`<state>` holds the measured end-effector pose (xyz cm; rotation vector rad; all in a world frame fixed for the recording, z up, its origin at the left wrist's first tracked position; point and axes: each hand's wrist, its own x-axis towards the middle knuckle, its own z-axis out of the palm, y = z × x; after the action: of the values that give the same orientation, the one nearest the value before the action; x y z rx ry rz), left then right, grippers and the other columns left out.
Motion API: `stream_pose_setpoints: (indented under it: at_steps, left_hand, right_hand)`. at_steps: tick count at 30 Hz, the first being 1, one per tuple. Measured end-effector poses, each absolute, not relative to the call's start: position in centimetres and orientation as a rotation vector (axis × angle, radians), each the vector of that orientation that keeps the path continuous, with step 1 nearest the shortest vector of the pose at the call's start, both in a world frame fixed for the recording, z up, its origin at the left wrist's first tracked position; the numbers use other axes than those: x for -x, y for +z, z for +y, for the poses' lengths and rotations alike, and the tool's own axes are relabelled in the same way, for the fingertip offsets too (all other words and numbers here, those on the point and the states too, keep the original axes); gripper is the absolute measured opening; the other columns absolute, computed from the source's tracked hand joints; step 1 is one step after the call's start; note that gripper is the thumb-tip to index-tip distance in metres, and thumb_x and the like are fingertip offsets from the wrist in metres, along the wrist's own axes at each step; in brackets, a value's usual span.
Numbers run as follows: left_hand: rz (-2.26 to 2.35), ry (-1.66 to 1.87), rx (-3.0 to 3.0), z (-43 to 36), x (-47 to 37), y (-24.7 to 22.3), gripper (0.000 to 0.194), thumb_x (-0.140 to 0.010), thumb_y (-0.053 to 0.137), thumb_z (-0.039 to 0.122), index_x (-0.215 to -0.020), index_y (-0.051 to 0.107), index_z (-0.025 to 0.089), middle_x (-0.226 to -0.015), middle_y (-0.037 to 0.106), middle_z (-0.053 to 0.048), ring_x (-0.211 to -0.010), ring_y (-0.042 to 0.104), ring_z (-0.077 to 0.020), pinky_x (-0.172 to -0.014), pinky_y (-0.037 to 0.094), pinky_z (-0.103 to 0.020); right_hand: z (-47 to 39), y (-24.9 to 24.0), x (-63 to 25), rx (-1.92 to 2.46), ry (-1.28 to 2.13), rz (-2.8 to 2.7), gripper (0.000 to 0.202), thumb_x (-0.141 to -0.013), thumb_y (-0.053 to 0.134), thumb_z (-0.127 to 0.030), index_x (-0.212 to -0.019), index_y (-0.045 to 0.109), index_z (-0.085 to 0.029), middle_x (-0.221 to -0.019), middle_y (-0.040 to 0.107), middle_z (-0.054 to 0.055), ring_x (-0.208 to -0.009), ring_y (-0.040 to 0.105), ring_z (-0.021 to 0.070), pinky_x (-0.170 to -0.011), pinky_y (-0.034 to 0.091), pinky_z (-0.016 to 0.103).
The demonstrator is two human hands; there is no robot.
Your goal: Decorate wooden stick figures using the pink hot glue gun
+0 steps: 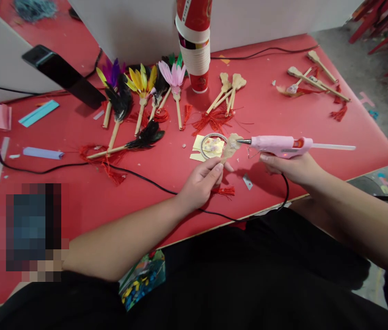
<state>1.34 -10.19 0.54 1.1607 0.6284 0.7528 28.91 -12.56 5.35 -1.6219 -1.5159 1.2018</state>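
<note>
Near the middle of the red table, my left hand is closed around the lower end of a small wooden piece with a wide, wavy head. My right hand grips a pink glue gun by its handle. The gun's metal nozzle points left and meets the right edge of the wooden head. A clear glue stick juts from the gun's back. Just behind my left hand, yellow paper and a round ring lie on the table. A red tassel shows beside my left hand.
Feathered sticks in several colours lie at the back left, near a leaning black phone. Stacked paper cups stand at the back. Bare wooden sticks lie behind the gun and at the far right. A black cable crosses the table.
</note>
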Motion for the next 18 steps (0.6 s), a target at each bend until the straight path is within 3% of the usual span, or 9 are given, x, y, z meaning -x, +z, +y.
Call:
stream_pose_setpoints:
  at_steps: [7,13,18]
  left_hand:
    - [0.645,0.743,-1.212,-10.2,-1.3,0.3,0.046,-0.109,0.061,0.062,-0.109,0.072,0.018,-0.062,0.039,0.008,-0.056,0.034,-0.0102,-0.057,0.032,-0.026]
    - [0.658,0.743,-1.205,-10.2,-1.3,0.5,0.048,-0.108,0.062,0.063,-0.112,0.073,0.017,-0.063,0.039,0.008,-0.056,0.035,-0.0104,-0.056,0.032,-0.026]
    - [0.650,0.753,-1.170,-10.2,-1.4,0.5,0.046,-0.108,0.064,0.061,-0.112,0.073,0.016,-0.060,0.038,0.009,-0.053,0.033,-0.0096,-0.053,0.031,-0.025]
  right_hand:
    - [-12.8,5.8,-28.6,1.727,1.103,-1.503,0.041,-0.088,0.082,-0.062,-0.077,0.070,-0.024,-0.070,0.068,0.004,-0.067,0.064,0.0217,-0.065,0.057,0.041]
    - [-12.7,5.8,-27.9,1.683,1.030,-1.500,0.031,-0.086,0.083,-0.057,-0.087,0.076,-0.026,-0.070,0.065,0.005,-0.074,0.067,0.0269,-0.064,0.058,0.043]
    - [-12.5,5.2,-27.7,1.728,1.001,-1.475,0.030,-0.086,0.083,-0.055,-0.082,0.074,-0.027,-0.071,0.066,0.005,-0.074,0.066,0.0262,-0.061,0.057,0.040]
